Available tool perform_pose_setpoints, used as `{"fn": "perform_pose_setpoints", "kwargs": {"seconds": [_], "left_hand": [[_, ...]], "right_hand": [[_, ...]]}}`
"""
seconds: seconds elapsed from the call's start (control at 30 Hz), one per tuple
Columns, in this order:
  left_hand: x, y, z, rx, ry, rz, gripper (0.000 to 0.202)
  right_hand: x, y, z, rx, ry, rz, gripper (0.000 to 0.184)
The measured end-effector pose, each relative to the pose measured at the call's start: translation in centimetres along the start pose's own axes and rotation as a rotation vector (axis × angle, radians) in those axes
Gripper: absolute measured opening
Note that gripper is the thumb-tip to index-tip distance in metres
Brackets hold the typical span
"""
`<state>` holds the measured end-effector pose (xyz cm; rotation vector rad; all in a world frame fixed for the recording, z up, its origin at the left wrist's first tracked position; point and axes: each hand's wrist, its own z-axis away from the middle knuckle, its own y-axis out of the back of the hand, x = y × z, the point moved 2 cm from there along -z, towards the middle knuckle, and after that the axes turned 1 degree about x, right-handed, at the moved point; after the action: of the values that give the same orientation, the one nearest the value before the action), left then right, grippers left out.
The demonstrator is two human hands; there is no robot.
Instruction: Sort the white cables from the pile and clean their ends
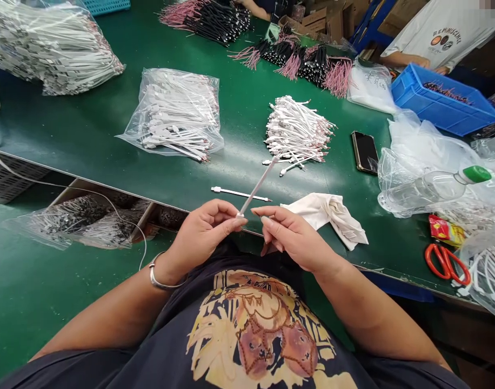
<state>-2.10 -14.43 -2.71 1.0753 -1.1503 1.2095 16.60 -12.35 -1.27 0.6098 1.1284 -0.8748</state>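
A dark T-shirt (251,329) with a big yellow and brown picture on it fills the bottom of the frame. A shiny silver bangle (160,276) sits on the wrist of the person's left hand (202,237). That hand is nearly shut, and its finger and thumb pinch the low end of a thin white cable (259,183). The cable points up and to the right, over the table. The right hand (292,237) is half open with its fingers curled, and its fingertips (260,212) are just beside the cable's low end. You cannot tell if they touch it.

Just past the hands, on the shiny green table (81,127), lie a short white cable (239,193) and a crumpled white cloth (328,219). Further right are a black phone (365,152), a clear plastic bottle with a green cap (428,189) and red scissors (446,265).

Farther on are a messy pile of white cables (296,132) and a clear plastic bag of white cables (174,113). Black and pink wire bundles (296,67) lie near the top. At the upper right, a co-worker in a white T-shirt (437,40) is beside a blue plastic crate (444,97).
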Motion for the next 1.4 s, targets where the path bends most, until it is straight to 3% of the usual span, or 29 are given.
{"fn": "perform_pose_setpoints", "kwargs": {"seconds": [0.1,0.17,0.23,0.37,0.5,0.87,1.07,1.2,1.3,1.4], "left_hand": [[0.6,2.3,-0.2,0.259,-0.191,-0.073,0.034],[1.3,4.3,-0.1,0.441,-0.396,-0.273,0.031],[2.0,5.5,-0.3,0.469,-0.559,-0.589,0.024],[2.5,5.7,-1.8,0.148,-0.566,-1.208,0.028],[2.8,4.7,-3.8,-0.086,-0.508,-1.564,0.024],[3.8,2.4,-5.4,-0.350,-0.459,-1.855,0.019],[4.3,2.1,-7.1,-0.399,-0.444,-1.772,0.019],[4.3,1.9,-6.4,-0.330,-0.438,-1.283,0.028],[3.5,1.2,-5.0,-0.341,-0.301,-0.850,0.029],[2.8,0.3,-3.8,-0.378,-0.253,-0.702,0.027]], "right_hand": [[0.0,0.6,0.5,0.039,-0.019,-0.013,0.035],[0.1,1.0,0.9,0.060,-0.041,-0.015,0.036],[0.2,1.2,1.2,0.063,-0.058,-0.017,0.037],[0.5,1.2,1.7,0.036,-0.061,-0.014,0.037],[0.9,1.0,2.0,0.020,-0.050,0.013,0.035],[1.9,0.1,1.8,-0.046,-0.064,0.023,0.035],[1.9,-0.6,1.9,-0.065,-0.058,0.056,0.036],[1.8,-0.5,2.0,-0.046,-0.028,0.032,0.040],[1.7,-0.2,1.9,-0.005,-0.002,-0.016,0.042],[1.5,0.0,1.6,0.014,0.020,-0.049,0.041]]}}
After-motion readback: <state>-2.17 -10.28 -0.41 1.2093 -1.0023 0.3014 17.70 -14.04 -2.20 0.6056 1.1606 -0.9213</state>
